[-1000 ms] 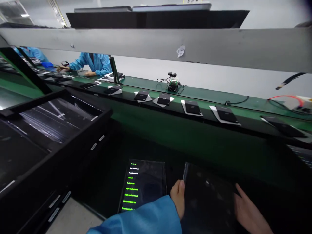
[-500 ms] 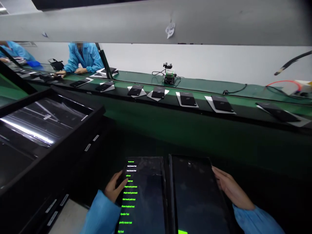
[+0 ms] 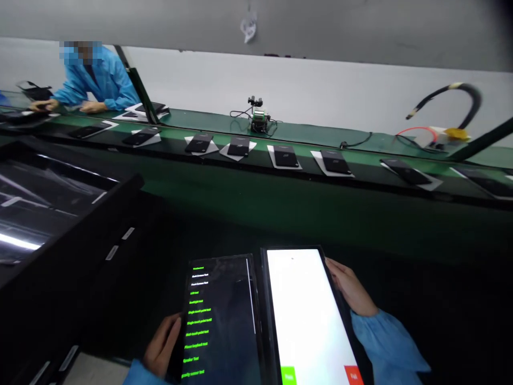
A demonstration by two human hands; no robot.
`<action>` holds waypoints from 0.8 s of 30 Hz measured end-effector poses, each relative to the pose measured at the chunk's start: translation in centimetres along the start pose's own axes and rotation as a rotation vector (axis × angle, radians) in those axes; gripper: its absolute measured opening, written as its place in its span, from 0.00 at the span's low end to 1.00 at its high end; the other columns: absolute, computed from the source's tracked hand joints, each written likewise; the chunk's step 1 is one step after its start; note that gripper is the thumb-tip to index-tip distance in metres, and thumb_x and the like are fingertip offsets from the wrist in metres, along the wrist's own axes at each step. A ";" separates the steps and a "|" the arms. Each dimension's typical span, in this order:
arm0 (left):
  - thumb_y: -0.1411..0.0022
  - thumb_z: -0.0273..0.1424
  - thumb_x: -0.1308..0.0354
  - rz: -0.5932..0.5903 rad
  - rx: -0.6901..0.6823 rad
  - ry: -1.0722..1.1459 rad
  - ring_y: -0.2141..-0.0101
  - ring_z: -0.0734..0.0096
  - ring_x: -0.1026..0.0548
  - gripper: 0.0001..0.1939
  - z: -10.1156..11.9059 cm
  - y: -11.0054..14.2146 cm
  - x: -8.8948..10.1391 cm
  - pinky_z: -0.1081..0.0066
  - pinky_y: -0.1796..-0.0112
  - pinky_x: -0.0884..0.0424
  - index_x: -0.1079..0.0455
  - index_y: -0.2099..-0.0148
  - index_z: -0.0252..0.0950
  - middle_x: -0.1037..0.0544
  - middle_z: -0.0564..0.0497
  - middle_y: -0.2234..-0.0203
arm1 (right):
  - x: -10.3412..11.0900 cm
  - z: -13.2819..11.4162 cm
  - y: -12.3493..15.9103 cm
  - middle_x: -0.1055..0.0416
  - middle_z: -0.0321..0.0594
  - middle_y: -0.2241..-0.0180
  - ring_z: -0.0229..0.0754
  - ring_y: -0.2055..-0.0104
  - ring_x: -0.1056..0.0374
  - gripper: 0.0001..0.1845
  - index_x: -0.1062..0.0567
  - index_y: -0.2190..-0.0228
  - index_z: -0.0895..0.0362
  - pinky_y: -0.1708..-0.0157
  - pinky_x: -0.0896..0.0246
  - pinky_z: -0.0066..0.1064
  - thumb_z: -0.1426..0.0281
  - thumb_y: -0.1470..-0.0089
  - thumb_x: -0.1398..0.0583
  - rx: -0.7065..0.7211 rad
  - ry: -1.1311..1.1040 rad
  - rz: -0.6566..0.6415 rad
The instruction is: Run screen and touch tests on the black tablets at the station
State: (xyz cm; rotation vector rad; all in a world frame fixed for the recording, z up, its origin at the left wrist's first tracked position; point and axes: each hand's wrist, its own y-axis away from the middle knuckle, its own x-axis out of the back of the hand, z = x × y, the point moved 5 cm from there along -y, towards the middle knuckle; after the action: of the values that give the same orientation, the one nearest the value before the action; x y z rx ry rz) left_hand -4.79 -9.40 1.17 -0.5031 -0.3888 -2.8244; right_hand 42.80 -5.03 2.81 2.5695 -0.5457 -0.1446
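So there's two flat, glossy rectangles side by side over the dark bench (image 3: 420, 299): left tablet (image 3: 228, 321) black with green text, right tablet (image 3: 306, 305) glowing plain white. Long axes run away from the person, text right way up. Left hand (image 3: 163, 342) is half-curled, right hand (image 3: 352, 287) straighter, each at its tablet's outer edge; can't tell if they're gripping.

White sheets (image 3: 319, 160) on black strip (image 3: 260, 160)
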 end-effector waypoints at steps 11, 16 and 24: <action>0.48 0.54 0.49 0.026 -0.069 -0.150 0.69 0.64 0.31 0.21 0.2 -3.7 -1.3 0.66 0.63 0.35 0.34 0.67 0.41 0.29 0.54 0.74 | 0.1 -0.6 0.6 0.22 0.46 0.64 0.50 0.62 0.25 0.25 0.23 0.58 0.60 0.62 0.28 0.35 0.55 0.53 0.40 0.234 0.102 0.071; 0.52 0.52 0.45 -0.112 -0.085 -0.139 0.68 0.64 0.28 0.19 1.6 -9.0 -2.6 0.68 0.64 0.32 0.33 0.69 0.41 0.27 0.54 0.74 | 1.0 -1.4 -1.0 0.22 0.41 0.62 0.50 0.59 0.26 0.24 0.22 0.59 0.54 0.57 0.29 0.40 0.54 0.52 0.43 0.327 0.281 0.187; 0.44 0.51 0.51 -0.182 -0.104 -0.052 0.55 0.59 0.27 0.24 1.3 -7.3 -2.0 0.63 0.47 0.34 0.29 0.58 0.39 0.23 0.48 0.60 | -0.2 -5.4 1.3 0.30 0.47 0.49 0.57 0.45 0.39 0.23 0.26 0.51 0.55 0.44 0.49 0.56 0.62 0.43 0.50 0.536 0.748 0.374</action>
State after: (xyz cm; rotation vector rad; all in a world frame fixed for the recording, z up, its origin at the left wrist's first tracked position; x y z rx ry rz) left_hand -4.68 -1.85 0.07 -0.5906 -0.3135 -3.0244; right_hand 43.27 -3.52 8.09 2.6591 -0.8140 1.1770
